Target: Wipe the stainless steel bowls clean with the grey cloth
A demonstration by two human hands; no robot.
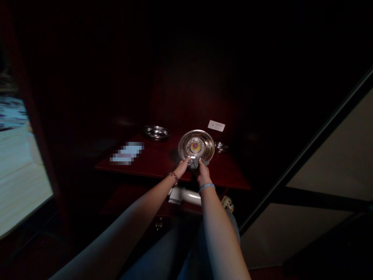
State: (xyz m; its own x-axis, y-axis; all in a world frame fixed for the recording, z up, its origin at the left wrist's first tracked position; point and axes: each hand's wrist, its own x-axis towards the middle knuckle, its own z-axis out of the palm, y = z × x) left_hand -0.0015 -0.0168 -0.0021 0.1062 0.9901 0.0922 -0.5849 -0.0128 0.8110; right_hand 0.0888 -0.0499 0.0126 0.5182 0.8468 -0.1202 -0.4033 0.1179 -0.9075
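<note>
My left hand (182, 167) and right hand (203, 170) close on a steel basin's (196, 145) near rim and a grey cloth (193, 163), tilted over the bench (157, 160), apparently mid-wipe, so the next stroke likely calls for one steady grip.

A left hand (182, 167) and right hand (203, 172) hold a metal dish (196, 144) by its near rim, gray cloth (194, 163) at the thumbs. Left of the dish, a shiny bowl (156, 133) rests on a red tabletop (151, 161); right of it, a smaller bowl (222, 147) and white panel (216, 125).
</note>
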